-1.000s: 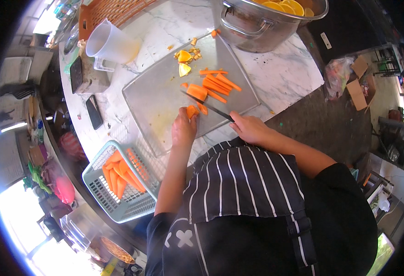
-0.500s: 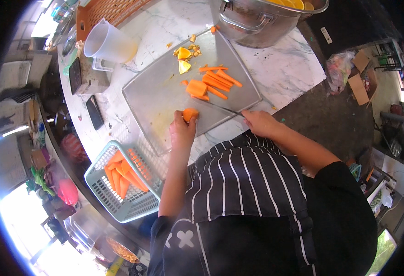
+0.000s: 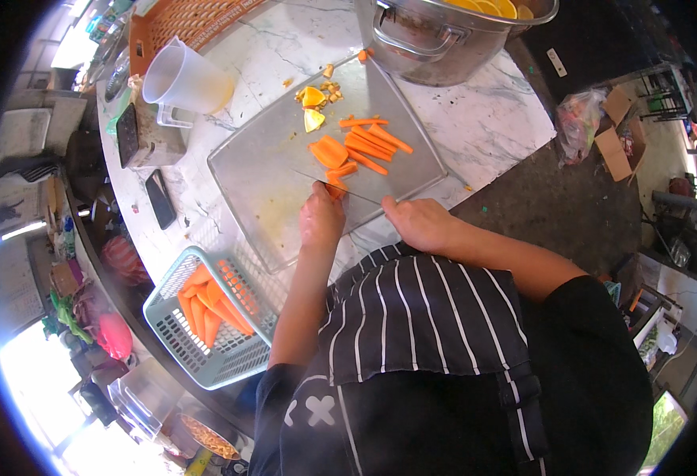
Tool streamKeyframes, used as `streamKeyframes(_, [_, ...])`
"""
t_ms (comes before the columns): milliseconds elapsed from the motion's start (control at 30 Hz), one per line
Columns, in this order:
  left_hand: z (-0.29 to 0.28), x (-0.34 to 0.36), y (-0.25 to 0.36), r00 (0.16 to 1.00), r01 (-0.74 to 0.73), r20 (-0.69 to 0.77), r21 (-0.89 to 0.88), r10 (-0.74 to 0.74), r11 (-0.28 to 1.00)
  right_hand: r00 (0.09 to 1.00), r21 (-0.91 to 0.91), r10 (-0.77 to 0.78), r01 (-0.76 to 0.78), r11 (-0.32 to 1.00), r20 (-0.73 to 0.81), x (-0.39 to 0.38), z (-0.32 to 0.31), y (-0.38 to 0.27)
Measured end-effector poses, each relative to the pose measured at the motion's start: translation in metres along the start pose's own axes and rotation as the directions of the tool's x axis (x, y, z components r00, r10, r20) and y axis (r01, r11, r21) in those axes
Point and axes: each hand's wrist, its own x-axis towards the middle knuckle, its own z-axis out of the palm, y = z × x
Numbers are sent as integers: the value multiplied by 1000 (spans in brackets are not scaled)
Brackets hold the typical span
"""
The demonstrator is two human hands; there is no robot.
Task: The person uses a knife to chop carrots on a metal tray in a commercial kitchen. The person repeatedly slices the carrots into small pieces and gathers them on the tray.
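My left hand is closed on a carrot piece at the near part of the grey cutting board. My right hand grips a knife, its handle hidden in the fist. The thin blade reaches left to the carrot piece at my left fingertips; whether it is in the flesh cannot be made out. Just beyond lie cut carrot chunks and, to their right, several carrot sticks. Yellow-orange fruit pieces and small trimmings lie farther up the board.
A light-blue basket holding peeled carrots stands left of my forearm. A phone, a clear plastic jug and an orange crate are at the left and back. A steel pot with orange slices stands beyond the board.
My right hand has moved left, bringing the knife to the carrot piece in my left hand. The left hand has shifted slightly inward, and the nearby carrot chunks have moved apart.
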Motion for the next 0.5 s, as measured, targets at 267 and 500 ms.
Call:
streamKeyframes(267, [0,-2,2,1000,7,20,-13,-7,1000,989,-25,17,-13,1000,148,14,-5,-6])
streamKeyframes(500, [2,-6,0,999,11,31,-2,-11,1000,984,0,44,-45,999,175,49,31,9])
